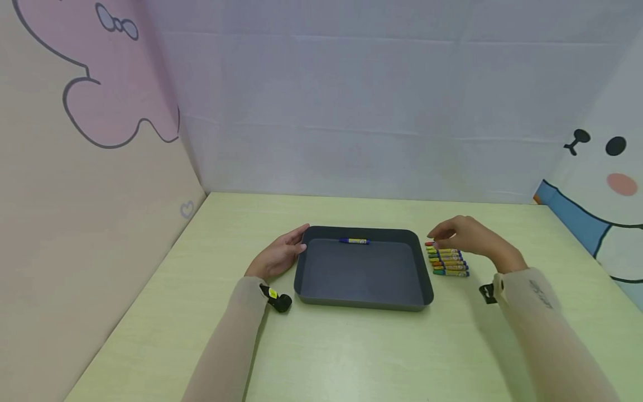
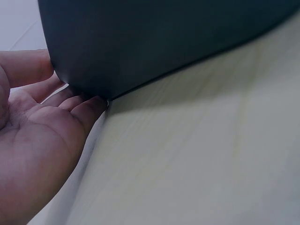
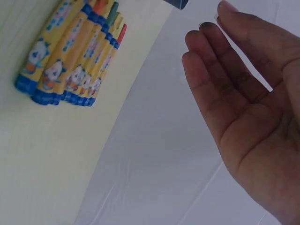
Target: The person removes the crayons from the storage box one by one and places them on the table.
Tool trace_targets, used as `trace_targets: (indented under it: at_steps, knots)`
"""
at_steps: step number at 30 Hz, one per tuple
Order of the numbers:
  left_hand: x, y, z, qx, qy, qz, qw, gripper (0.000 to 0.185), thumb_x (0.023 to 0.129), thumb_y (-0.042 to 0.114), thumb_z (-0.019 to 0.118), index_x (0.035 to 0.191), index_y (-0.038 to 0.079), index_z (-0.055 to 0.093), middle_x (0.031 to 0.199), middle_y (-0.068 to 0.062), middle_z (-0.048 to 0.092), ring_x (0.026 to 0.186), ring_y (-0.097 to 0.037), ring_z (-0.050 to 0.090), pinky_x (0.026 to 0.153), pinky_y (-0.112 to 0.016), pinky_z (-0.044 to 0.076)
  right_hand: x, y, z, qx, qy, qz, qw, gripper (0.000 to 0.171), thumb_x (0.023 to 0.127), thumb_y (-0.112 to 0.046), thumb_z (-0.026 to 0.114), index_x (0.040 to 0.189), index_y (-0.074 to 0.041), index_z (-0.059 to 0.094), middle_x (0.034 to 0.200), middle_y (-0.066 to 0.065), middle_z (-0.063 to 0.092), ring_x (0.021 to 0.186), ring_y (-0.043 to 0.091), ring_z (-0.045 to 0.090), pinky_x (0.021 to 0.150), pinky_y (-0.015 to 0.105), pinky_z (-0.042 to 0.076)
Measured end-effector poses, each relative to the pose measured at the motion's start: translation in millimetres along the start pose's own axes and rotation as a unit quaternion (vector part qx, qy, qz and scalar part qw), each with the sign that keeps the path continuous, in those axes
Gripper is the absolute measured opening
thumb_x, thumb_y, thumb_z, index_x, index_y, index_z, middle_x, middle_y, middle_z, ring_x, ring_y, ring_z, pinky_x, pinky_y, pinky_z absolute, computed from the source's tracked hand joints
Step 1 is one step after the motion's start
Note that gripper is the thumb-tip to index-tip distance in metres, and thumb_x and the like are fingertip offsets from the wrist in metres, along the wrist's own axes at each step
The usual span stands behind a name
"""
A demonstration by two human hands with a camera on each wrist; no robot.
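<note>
My left hand (image 1: 278, 256) holds the left side of a dark grey rectangular tray (image 1: 363, 303), its thumb at the rim. In the left wrist view, the fingers (image 2: 89, 112) of that hand meet the lower edge of the tray's outer wall. A blue crayon (image 1: 354, 241) with a yellow wrapper lies inside the tray near the far wall. To the right, my right hand (image 1: 468, 237) hovers over the far end of a row of crayons (image 1: 450, 267). Its fingers are loosely bent, and the right wrist view shows nothing between them.
The pale wooden table (image 1: 331, 352) carries the tray and the crayons, which lie side by side just off the tray's right wall. A white cloth backdrop (image 1: 351, 111) stands behind the table, with printed panels on the left and right.
</note>
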State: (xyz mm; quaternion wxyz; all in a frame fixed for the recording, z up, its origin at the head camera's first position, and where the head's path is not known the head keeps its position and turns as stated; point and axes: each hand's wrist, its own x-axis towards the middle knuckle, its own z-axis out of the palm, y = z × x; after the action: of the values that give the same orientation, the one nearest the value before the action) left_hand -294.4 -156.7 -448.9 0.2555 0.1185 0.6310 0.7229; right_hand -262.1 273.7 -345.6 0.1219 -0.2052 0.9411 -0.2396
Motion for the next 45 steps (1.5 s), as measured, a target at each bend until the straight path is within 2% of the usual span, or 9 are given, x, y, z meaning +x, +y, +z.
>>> trace_targets:
  at_steps: [6,13,16,23,27,38,45]
  knots:
    - [-1.3,0.4,0.3,0.002,-0.003,0.002,1.0000,0.069,0.098,-0.005,0.042,0.156,0.014,0.011,0.162,-0.002,-0.012,0.148,-0.019,-0.015,0.121,-0.040,0.002,10.2,-18.2,0.9,0.018,0.004,-0.018,1.000,0.033,0.092,-0.020,0.065,0.118,-0.001,0.067,0.113,0.017,0.069,0.100,0.028,0.065,0.084,0.045,0.053]
    - [-0.8,-0.7,-0.3,0.001,-0.005,0.003,1.0000,0.069,0.098,-0.005,0.041,0.156,0.013,0.010,0.162,-0.002,-0.011,0.149,-0.019,-0.014,0.121,-0.039,0.003,30.2,-35.0,9.1,0.049,-0.015,-0.015,0.999,0.036,0.092,-0.021,0.065,0.123,-0.002,0.064,0.117,0.016,0.067,0.098,0.025,0.066,0.078,0.042,0.056]
    - [-0.5,-1.3,-0.9,0.001,-0.005,0.003,1.0000,0.069,0.098,-0.005,0.041,0.156,0.014,0.010,0.162,-0.002,-0.012,0.149,-0.019,-0.015,0.121,-0.039,0.003,40.5,-40.0,13.6,0.043,-0.015,-0.024,0.999,0.035,0.092,-0.022,0.065,0.122,-0.004,0.065,0.117,0.014,0.068,0.099,0.024,0.066,0.077,0.042,0.056]
    - [0.0,-1.6,-1.8,0.004,-0.003,0.002,1.0000,0.069,0.098,-0.004,0.042,0.156,0.014,0.010,0.162,-0.002,-0.013,0.148,-0.019,-0.015,0.121,-0.040,0.002,61.9,-53.4,24.7,0.029,-0.012,-0.052,0.998,0.032,0.091,-0.017,0.066,0.122,-0.005,0.066,0.118,0.013,0.067,0.107,0.028,0.064,0.091,0.045,0.052]
    - [0.5,-2.1,-2.5,0.005,-0.007,0.005,0.9999,0.069,0.098,-0.004,0.043,0.156,0.014,0.009,0.162,-0.002,-0.013,0.148,-0.020,-0.015,0.121,-0.040,0.002,71.9,-60.9,30.4,0.038,-0.014,-0.056,0.998,0.034,0.091,-0.015,0.066,0.123,-0.003,0.065,0.120,0.015,0.066,0.109,0.030,0.063,0.093,0.045,0.051]
    - [0.5,-2.1,-1.4,0.005,-0.004,0.006,1.0000,0.068,0.098,-0.005,0.042,0.156,0.014,0.012,0.162,-0.002,-0.012,0.149,-0.019,-0.015,0.122,-0.040,0.002,96.1,-65.5,51.6,0.036,-0.036,-0.057,0.997,0.037,0.091,-0.013,0.066,0.125,0.002,0.062,0.122,0.019,0.065,0.110,0.031,0.063,0.091,0.041,0.053]
    - [1.2,-2.8,-1.5,-0.002,-0.006,0.005,1.0000,0.069,0.098,-0.006,0.041,0.156,0.014,0.011,0.162,-0.002,-0.013,0.148,-0.020,-0.016,0.121,-0.040,0.002,100.2,-67.8,63.1,0.022,-0.056,-0.035,0.998,0.039,0.091,-0.011,0.065,0.127,0.004,0.060,0.126,0.021,0.062,0.112,0.032,0.062,0.090,0.039,0.053]
